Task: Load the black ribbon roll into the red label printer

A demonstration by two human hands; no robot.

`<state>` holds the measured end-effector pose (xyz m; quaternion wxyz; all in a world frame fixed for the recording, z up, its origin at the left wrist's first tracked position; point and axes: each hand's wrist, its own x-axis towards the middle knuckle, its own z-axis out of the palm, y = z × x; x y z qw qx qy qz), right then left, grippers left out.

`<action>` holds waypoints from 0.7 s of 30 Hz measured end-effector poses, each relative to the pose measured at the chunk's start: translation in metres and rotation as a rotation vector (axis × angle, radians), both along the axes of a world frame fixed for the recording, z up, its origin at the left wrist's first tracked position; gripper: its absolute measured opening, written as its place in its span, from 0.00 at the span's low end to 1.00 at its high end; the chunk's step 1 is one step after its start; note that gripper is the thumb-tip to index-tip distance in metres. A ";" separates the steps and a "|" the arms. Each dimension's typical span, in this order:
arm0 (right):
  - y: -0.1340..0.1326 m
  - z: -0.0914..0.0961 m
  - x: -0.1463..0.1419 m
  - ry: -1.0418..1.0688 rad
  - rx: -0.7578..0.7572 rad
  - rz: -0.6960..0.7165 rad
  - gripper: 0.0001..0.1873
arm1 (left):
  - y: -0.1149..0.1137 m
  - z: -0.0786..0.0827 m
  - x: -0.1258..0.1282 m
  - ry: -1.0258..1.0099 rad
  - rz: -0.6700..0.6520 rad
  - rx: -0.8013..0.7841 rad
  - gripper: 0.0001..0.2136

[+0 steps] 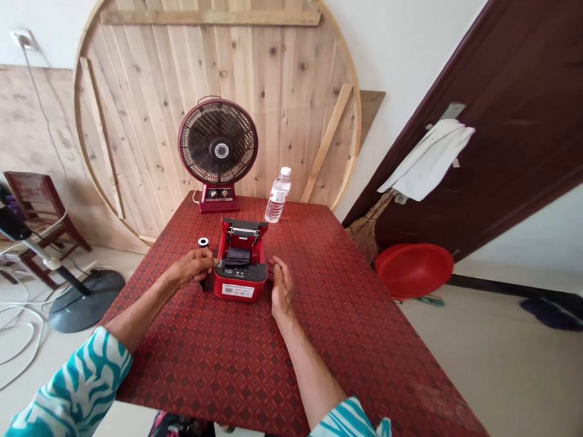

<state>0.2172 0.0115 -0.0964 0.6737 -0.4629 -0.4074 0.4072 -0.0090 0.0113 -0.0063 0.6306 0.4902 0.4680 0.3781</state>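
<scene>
A small red printer [241, 261] with its lid raised sits on the red patterned tablecloth [316, 322]. My left hand [193, 267] rests against the printer's left side, fingers curled and touching its edge. A small dark roll with a white top [203, 242] stands just behind that hand. Whether the hand holds anything is hidden. My right hand [281, 286] lies on the cloth beside the printer's right side, fingers extended and close together, holding nothing.
A red table fan [218, 152] and a clear water bottle [278, 195] stand at the table's far end. Behind them a round wooden tabletop [146, 109] leans on the wall. A red basin [413, 269] and a broom lie by the door at right. A chair, a stand base and cables are at left.
</scene>
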 end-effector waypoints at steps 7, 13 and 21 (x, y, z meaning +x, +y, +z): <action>-0.001 0.003 -0.002 0.029 -0.009 0.024 0.25 | 0.002 0.017 -0.002 0.120 -0.041 0.063 0.17; 0.005 -0.005 -0.001 -0.029 0.004 0.017 0.23 | 0.019 0.052 0.003 0.344 0.171 0.452 0.10; 0.011 -0.012 -0.004 -0.041 0.045 0.034 0.19 | 0.045 0.076 0.060 1.130 -0.205 0.738 0.13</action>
